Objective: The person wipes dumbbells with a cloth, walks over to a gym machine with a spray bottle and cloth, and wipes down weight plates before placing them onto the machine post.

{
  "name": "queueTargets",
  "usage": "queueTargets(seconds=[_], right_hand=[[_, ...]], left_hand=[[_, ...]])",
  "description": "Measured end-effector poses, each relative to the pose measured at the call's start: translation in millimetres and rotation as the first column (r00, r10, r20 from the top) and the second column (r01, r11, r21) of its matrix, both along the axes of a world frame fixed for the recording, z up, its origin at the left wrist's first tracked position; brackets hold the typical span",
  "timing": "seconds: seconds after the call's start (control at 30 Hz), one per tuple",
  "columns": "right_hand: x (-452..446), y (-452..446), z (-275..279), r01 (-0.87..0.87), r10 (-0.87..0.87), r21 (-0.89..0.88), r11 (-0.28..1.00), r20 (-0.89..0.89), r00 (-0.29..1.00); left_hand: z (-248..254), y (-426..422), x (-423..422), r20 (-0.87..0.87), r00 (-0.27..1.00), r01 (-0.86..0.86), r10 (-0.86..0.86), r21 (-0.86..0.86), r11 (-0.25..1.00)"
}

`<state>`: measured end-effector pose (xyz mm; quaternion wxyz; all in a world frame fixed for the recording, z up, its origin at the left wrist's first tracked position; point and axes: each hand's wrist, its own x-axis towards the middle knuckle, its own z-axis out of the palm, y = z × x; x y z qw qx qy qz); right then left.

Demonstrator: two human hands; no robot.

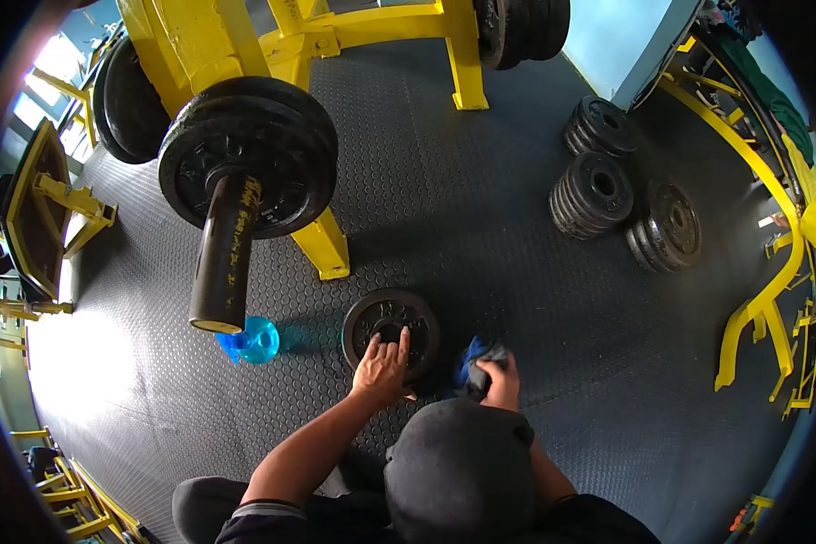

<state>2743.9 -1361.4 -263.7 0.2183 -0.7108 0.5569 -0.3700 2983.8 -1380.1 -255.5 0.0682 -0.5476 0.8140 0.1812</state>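
A black weight plate (417, 319) lies flat on the rubber floor in front of me. My left hand (383, 370) rests on its near side, with some fingers stretched out toward the centre hole and the thumb apart. To the right of the plate, my right hand (501, 383) is closed around a bunched dark grey and blue cloth (478, 364), slightly blurred and apart from the plate. A translucent blue bottle (259, 340) is on the floor to the left. The dark cap (461, 458) at the bottom covers part of the view between my arms.
A yellow rack (322, 247) stands ahead, its black bar (227, 249) loaded with plates (249, 150) jutting toward me above the bottle. Stacked plates (591, 197) sit on the floor at right. More yellow equipment (762, 313) lines the right side.
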Motion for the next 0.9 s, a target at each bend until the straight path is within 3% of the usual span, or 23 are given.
queueTargets(seconds=[0.07,0.1,0.13,0.17,0.23,0.27,0.3,0.33,0.37,0.4,0.47,0.53,0.57,0.63,0.7,0.73,0.77,0.83,0.87,0.9], right_hand=[[10.6,7.3,-2.1,0.001,-0.003,0.046,0.999,0.051,0.999],[18.7,5.8,4.3,0.100,-0.303,0.453,0.886,0.402,0.864],[25.0,4.5,10.0,-0.012,-0.646,0.779,0.627,0.528,0.551],[28.5,5.1,14.5,-0.007,-0.653,0.777,0.629,0.534,0.537],[35.5,7.6,20.6,-0.007,-0.478,0.570,0.821,0.695,0.537],[40.6,1.4,22.1,0.074,-0.284,0.323,0.944,0.676,0.679],[46.0,-8.3,29.8,0.071,-0.288,0.328,0.942,0.681,0.673],[51.1,-21.0,40.3,-0.036,0.015,0.039,0.999,0.451,0.892],[57.3,-35.9,48.4,-0.233,0.255,-0.204,0.951,0.089,0.963],[65.3,-50.4,51.7,-0.234,0.258,-0.208,0.950,0.094,0.962],[82.4,-78.6,55.0,-0.175,0.177,0.034,0.984,-0.271,0.946],[93.0,-116.3,33.9,-0.107,0.186,0.195,0.975,-0.450,0.874],[93.8,-132.8,22.5,-0.129,0.234,0.238,0.963,-0.489,0.841],[91.1,-152.9,1.5,-0.112,0.246,0.315,0.943,-0.427,0.870],[65.6,-161.1,0.3,0.016,0.017,0.112,0.994,-0.289,0.957],[52.0,-170.1,-10.9,0.013,0.006,0.270,0.963,-0.070,0.998],[43.6,-158.8,6.3,-0.063,-0.066,0.518,0.853,0.227,0.972],[66.3,-109.3,19.2,-0.152,0.018,0.229,0.961,0.500,0.866],[85.6,-99.6,26.6,-0.131,0.112,0.011,0.991,0.453,0.884],[105.0,-94.4,31.3,-0.114,0.190,-0.211,0.971,0.385,0.903]], left_hand=[[-3.2,-2.1,7.9,-0.036,0.997,0.061,-0.062,-0.036,0.997],[0.1,-7.2,8.7,-0.078,0.989,0.121,-0.126,-0.073,0.990],[4.0,-10.1,8.4,-0.096,0.986,0.131,-0.136,-0.063,0.989],[10.4,-13.3,7.2,-0.089,0.984,0.147,-0.152,-0.065,0.987],[22.9,-16.0,6.4,-0.277,0.960,0.015,-0.026,-0.042,0.999],[41.0,-19.3,0.3,-0.295,0.952,-0.067,0.079,0.048,0.997],[52.3,-23.2,-1.8,-0.285,0.955,-0.067,0.080,0.053,0.996],[61.9,-29.0,-2.3,-0.310,0.932,-0.135,0.188,0.184,0.974],[67.0,-33.5,-2.4,-0.321,0.899,-0.196,0.297,0.312,0.930],[67.1,-37.8,-3.4,-0.294,0.884,-0.242,0.363,0.374,0.895],[78.1,-40.0,-11.9,-0.251,0.888,-0.284,0.386,0.361,0.888],[72.2,-35.9,-17.2,-0.168,0.909,-0.307,0.382,0.351,0.885],[68.9,-32.7,-17.5,-0.228,0.917,-0.253,0.327,0.303,0.919],[74.4,-34.2,-14.9,-0.185,0.941,-0.211,0.284,0.336,0.918],[86.9,-35.0,-4.7,-0.213,0.901,-0.280,0.378,0.379,0.882],[89.4,-39.9,2.8,-0.243,0.853,-0.343,0.461,0.405,0.848],[86.3,-42.7,12.1,-0.236,0.849,-0.351,0.473,0.418,0.838],[73.4,-49.9,33.0,-0.458,0.690,-0.395,0.561,0.412,0.821],[55.9,-51.8,42.3,-0.596,0.513,-0.390,0.617,0.479,0.786],[70.1,-58.9,42.0,-0.632,0.318,-0.334,0.706,0.622,0.708]])
